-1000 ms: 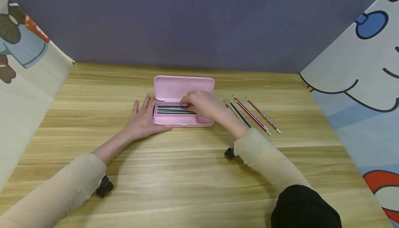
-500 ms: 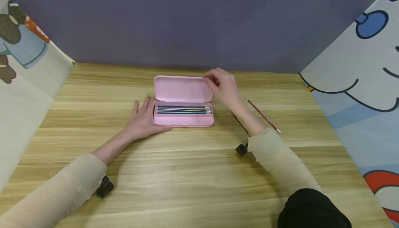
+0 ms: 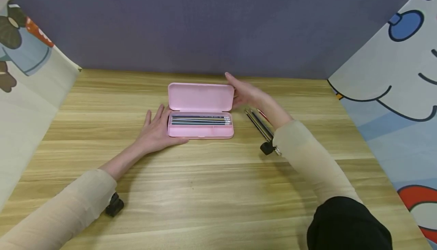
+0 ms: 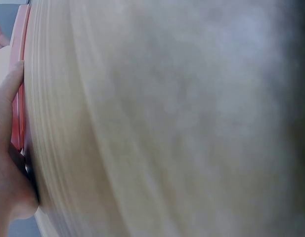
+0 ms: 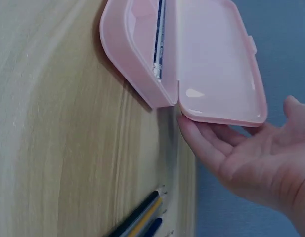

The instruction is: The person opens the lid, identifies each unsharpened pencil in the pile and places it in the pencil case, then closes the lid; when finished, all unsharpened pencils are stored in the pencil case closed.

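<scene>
A pink pencil case (image 3: pixel 191 132) lies on the table with its lid (image 3: pixel 200 97) raised at the back. Several dark pencils (image 3: pixel 201 120) lie side by side in its rear compartment. My left hand (image 3: pixel 155 133) rests against the case's left end, fingers spread and thumb along the front edge. At the lid's right edge is my right hand (image 3: pixel 247 93). The right wrist view shows its fingers (image 5: pixel 207 140) reaching against the outside of the lid, with the thumb pointing up and apart from it.
Several loose pencils (image 3: pixel 258 124) lie to the right of the case, partly under my right forearm. A red one (image 3: pixel 263 116) shows beside them. A dark grey wall (image 3: pixel 205 26) stands behind the table, with printed panels at both sides.
My right hand has left the pencils in the case, risen to the lid's upper right corner, then dropped along its right edge with the thumb lifted. My left hand stays put.
</scene>
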A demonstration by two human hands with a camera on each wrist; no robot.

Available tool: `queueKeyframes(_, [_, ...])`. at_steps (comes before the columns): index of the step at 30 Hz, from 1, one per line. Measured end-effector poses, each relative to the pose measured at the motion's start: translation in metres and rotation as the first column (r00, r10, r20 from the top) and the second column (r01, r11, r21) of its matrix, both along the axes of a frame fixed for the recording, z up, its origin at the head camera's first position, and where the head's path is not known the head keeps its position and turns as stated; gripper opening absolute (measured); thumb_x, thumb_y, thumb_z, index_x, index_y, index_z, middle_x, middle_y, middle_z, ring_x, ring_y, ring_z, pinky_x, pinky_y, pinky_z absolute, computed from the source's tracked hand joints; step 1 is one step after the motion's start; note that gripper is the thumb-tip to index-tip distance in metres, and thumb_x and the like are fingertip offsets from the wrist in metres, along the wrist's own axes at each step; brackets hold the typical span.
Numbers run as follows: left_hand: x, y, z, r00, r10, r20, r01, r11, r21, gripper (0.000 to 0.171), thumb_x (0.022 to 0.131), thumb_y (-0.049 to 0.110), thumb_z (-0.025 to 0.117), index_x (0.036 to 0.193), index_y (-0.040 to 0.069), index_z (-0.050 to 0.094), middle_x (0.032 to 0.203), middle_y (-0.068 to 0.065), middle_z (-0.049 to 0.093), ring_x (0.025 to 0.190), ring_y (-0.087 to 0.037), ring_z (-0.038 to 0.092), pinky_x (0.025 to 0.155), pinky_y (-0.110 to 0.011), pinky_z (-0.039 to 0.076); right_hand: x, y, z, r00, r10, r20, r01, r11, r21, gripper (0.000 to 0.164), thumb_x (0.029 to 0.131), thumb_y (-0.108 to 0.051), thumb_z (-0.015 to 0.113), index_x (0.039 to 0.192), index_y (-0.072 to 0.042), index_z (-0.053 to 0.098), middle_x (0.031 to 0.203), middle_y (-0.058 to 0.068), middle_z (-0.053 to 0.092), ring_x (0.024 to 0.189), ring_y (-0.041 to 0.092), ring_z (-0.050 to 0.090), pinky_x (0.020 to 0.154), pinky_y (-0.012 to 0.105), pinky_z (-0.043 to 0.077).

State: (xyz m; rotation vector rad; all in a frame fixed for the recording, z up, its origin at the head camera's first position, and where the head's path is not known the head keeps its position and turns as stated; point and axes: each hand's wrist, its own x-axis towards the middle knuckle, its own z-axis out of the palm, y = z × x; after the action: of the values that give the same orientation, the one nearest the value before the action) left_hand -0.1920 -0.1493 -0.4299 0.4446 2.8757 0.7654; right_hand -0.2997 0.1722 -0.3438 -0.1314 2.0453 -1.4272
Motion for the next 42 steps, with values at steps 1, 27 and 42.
queueKeyframes(1, [0.000, 0.000, 0.000, 1.000, 0.000, -0.001, 0.000, 1.000, 0.000, 0.111, 0.075, 0.068, 0.080, 0.156, 0.014, 0.028, 0.173, -0.015, 0.018, 0.163, -0.039, 0.003, 0.128, -0.065, -0.009, -0.001, -0.001, -0.001, 1.000, 0.012, 0.023, -0.012, 1.000, 0.000, 0.078, 0.105, -0.063, 0.030, 0.158, -0.005, 0.032, 0.143, 0.027, 0.054, 0.124, 0.044, 0.064, 0.111, 0.057, 0.050])
queueKeyframes(27, [0.003, -0.010, 0.016, 0.997, 0.010, 0.078, -0.024, 0.983, 0.179, 0.145, 0.067, 0.056, 0.093, 0.165, 0.011, -0.004, 0.173, -0.022, 0.012, 0.159, -0.046, 0.012, 0.131, -0.060, -0.006, 0.035, 0.017, -0.018, 0.807, 0.497, -0.318, -0.417, 0.862, 0.288, 0.053, 0.099, -0.048, 0.064, 0.149, -0.036, 0.052, 0.160, -0.010, 0.048, 0.153, 0.019, 0.040, 0.126, 0.050, 0.033])
queueKeyframes(42, [0.004, 0.007, 0.028, 0.869, -0.446, -0.211, 0.335, 0.847, -0.412, 0.095, 0.097, 0.068, 0.051, 0.167, 0.017, 0.012, 0.175, -0.011, 0.005, 0.163, -0.035, 0.011, 0.132, -0.058, 0.011, 0.060, 0.005, -0.042, 0.571, 0.653, -0.498, -0.307, 0.732, 0.609, 0.073, 0.092, -0.047, 0.073, 0.156, -0.025, 0.045, 0.163, 0.016, 0.040, 0.149, 0.039, 0.042, 0.122, 0.058, 0.036])
